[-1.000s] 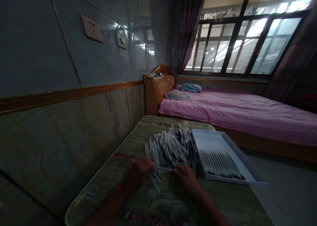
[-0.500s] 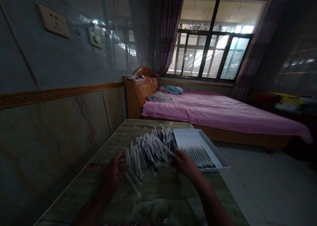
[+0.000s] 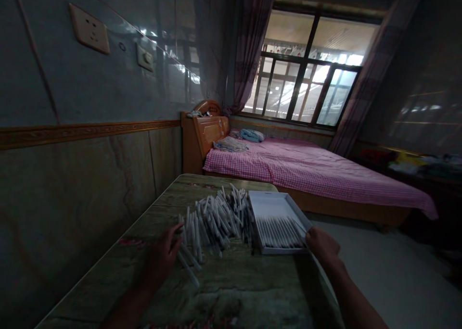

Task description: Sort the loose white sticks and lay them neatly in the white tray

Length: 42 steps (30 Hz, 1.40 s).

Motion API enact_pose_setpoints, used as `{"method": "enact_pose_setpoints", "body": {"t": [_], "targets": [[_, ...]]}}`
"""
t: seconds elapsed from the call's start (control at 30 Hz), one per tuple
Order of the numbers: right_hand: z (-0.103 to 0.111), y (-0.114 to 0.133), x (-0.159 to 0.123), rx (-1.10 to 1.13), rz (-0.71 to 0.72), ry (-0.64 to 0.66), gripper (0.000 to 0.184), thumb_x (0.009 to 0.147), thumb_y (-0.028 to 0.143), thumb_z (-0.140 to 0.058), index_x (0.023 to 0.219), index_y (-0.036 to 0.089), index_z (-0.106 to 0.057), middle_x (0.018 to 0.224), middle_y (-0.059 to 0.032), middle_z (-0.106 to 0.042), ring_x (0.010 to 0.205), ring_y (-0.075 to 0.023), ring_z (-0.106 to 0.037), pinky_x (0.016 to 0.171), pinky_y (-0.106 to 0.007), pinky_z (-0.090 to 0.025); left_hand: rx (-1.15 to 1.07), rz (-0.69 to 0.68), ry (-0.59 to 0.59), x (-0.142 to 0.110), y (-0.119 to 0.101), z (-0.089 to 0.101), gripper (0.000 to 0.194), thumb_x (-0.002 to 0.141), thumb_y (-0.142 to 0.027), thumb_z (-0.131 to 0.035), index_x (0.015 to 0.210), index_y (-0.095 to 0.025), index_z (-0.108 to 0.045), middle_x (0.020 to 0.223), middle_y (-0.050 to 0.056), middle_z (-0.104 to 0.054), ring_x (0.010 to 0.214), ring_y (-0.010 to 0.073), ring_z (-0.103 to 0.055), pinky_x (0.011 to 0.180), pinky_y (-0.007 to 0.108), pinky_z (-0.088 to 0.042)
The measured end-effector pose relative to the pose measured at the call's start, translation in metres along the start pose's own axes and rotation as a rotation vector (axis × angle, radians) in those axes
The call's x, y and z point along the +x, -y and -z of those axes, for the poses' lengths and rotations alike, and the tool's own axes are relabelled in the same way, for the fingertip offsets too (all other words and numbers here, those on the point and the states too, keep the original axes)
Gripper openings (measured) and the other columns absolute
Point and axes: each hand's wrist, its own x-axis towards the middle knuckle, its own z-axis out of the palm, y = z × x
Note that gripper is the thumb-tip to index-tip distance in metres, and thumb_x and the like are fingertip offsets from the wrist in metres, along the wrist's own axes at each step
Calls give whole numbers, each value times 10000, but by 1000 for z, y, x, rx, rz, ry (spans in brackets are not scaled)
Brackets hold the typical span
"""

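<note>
A loose heap of thin white sticks [image 3: 212, 221] lies on the patterned table [image 3: 238, 285]. To its right stands a shallow white tray [image 3: 269, 206] with a row of the same sticks laid side by side in its near half. My left hand [image 3: 162, 257] rests at the near left edge of the heap, fingers closed on one stick. My right hand [image 3: 322, 245] is at the tray's near right corner, fingers curled, pinching a thin stick that points over the tray.
The table stands against a tiled wall [image 3: 79, 175] on the left. Beyond it are a wooden bed with a pink checked cover [image 3: 310, 168], a barred window [image 3: 306, 88] with curtains, and bare floor [image 3: 390, 271] to the right.
My right hand has moved from the heap's right edge across to the tray's near right corner. My left hand has closed on a stick at the heap's left edge. The view shifted slightly.
</note>
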Motion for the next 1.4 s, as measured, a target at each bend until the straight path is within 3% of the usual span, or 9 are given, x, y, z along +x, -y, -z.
{"method": "enact_pose_setpoints", "body": {"t": [0.2,0.3,0.4,0.57,0.73,1.03,1.23,1.3,1.4], "targets": [[2,-2,-4,-77,46,35,344,865,266,-385,932,170,-709,965,-167,-706,904,-311,-666,633,-334,-417,-46,72,-5,2,-4,2,338,815,-348,-492,1105,-197,-578,956,69,-703,838,215,-685,773,375,-546],[11,12,-11,-70,88,-13,363,894,322,-358,957,222,-701,1007,-138,-702,893,-283,-667,622,-314,-407,-61,105,-21,2,-9,2,328,810,-314,-492,1100,-192,-584,968,76,-703,863,216,-683,796,379,-539],[12,53,-33,96,226,-71,356,899,379,-381,1035,242,-679,1024,-113,-704,896,-252,-665,632,-287,-408,-76,120,-21,2,-11,1,318,801,-290,-497,1086,-193,-598,960,73,-705,854,209,-680,788,370,-537],[-13,148,-94,284,618,64,232,873,286,-444,909,237,-668,903,-41,-712,830,-193,-662,617,-234,-383,-49,111,-49,1,-9,1,277,809,-282,-493,1041,-201,-622,927,67,-709,868,207,-669,793,357,-519],[-41,202,-118,219,655,35,209,885,334,-455,933,210,-616,939,-71,-695,800,-206,-670,588,-247,-379,-6,151,11,-1,-12,4,234,843,-289,-458,971,-199,-631,890,57,-722,852,199,-673,783,336,-501],[-45,216,-112,95,552,76,174,878,238,-441,916,195,-605,923,-126,-705,817,-242,-685,602,-284,-398,9,182,102,0,-17,2,189,840,-226,-486,950,-233,-640,946,36,-726,874,178,-666,786,284,-469],[-51,207,-111,250,466,-6,203,912,280,-425,865,196,-604,852,-70,-707,774,-196,-668,579,-244,-347,-100,141,86,-5,-28,4,183,823,-246,-512,907,-234,-675,916,38,-722,865,185,-655,792,274,-460],[-57,203,-112,352,487,-70,207,915,296,-427,841,199,-594,807,-49,-693,736,-175,-652,575,-234,-337,-207,141,93,-8,-33,1,175,805,-263,-536,871,-225,-694,868,40,-722,808,190,-652,750,272,-471],[-66,202,-120,481,662,-130,185,907,284,-438,827,195,-580,774,-31,-663,703,-152,-626,598,-222,-344,-402,251,168,-12,-41,-8,206,777,-292,-578,908,-198,-706,801,38,-711,634,163,-617,613,252,-468]]}}
